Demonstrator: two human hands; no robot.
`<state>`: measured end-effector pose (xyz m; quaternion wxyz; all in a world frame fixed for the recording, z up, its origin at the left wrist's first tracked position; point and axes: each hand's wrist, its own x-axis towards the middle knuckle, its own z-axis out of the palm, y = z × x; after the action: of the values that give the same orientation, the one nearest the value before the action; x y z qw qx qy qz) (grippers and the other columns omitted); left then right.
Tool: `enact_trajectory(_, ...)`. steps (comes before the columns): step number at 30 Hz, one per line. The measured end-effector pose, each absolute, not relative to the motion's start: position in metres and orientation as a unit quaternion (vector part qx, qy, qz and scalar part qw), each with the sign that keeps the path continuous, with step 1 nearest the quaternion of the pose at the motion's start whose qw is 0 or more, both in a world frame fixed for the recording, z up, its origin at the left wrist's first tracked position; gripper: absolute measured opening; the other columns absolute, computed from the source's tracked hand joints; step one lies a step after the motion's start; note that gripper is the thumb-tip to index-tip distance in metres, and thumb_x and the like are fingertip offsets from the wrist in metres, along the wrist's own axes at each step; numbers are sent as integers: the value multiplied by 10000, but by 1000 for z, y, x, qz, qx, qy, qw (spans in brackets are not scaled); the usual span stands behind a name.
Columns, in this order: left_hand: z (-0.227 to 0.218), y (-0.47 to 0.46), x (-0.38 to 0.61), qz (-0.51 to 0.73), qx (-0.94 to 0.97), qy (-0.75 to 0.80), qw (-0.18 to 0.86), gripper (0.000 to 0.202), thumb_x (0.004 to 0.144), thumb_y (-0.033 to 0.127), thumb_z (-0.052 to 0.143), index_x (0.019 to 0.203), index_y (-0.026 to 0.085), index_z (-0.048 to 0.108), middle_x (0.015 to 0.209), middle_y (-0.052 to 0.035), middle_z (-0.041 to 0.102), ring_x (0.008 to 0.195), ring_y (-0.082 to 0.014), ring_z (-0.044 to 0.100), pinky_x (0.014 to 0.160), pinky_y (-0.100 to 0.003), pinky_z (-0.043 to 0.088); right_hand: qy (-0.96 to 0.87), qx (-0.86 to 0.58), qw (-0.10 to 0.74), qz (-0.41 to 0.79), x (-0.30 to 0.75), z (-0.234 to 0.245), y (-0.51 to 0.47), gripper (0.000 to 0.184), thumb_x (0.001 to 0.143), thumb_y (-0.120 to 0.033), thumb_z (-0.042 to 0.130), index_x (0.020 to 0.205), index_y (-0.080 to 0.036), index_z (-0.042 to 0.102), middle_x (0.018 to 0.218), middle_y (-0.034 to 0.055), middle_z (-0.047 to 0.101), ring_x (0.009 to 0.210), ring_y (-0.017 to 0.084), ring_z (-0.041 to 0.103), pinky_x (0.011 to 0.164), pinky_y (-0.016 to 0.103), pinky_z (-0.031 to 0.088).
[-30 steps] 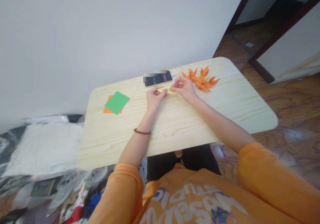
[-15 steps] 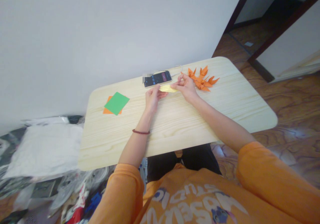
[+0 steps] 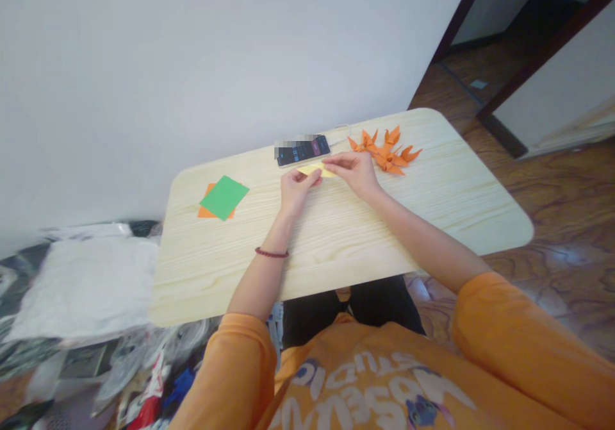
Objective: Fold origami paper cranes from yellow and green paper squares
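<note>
A small folded yellow paper (image 3: 314,170) lies low over the light wooden table (image 3: 336,238), held between both hands. My left hand (image 3: 295,190) pinches its left end with thumb and fingers closed. My right hand (image 3: 354,170) presses on its right end, fingers together and bent over the fold. A red bead bracelet circles my left wrist.
A dark phone (image 3: 302,150) lies just beyond the hands. Several folded orange paper figures (image 3: 387,151) sit to the right of it. A green sheet (image 3: 223,197) lies on an orange sheet at the table's left. Bags and clutter (image 3: 81,289) fill the floor on the left.
The yellow paper went from a narrow strip held up to a wider piece brought down near the table. My right hand has lowered and flattened over it.
</note>
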<state>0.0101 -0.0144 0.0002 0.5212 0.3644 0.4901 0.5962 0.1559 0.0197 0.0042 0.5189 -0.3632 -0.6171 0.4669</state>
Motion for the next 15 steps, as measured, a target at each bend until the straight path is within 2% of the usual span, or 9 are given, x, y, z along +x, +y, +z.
enact_trajectory(7, 1, -15, 9, 609, 395, 497, 475, 252, 586, 303, 828, 748, 145, 716, 730, -24, 721, 634, -125, 650, 680, -258, 524, -694, -362, 505, 363, 158, 7, 16, 126, 758, -315, 696, 830, -237, 764, 867, 39, 728, 799, 176, 655, 722, 318, 552)
enact_trajectory(15, 3, -18, 11, 632, 433, 475, 432, 217, 614, 292, 812, 750, 153, 715, 720, -19, 713, 636, -112, 648, 668, -235, 515, -720, -361, 491, 332, 157, 12, 14, 143, 788, -358, 668, 781, -234, 739, 818, 34, 709, 770, 171, 630, 706, 310, 524)
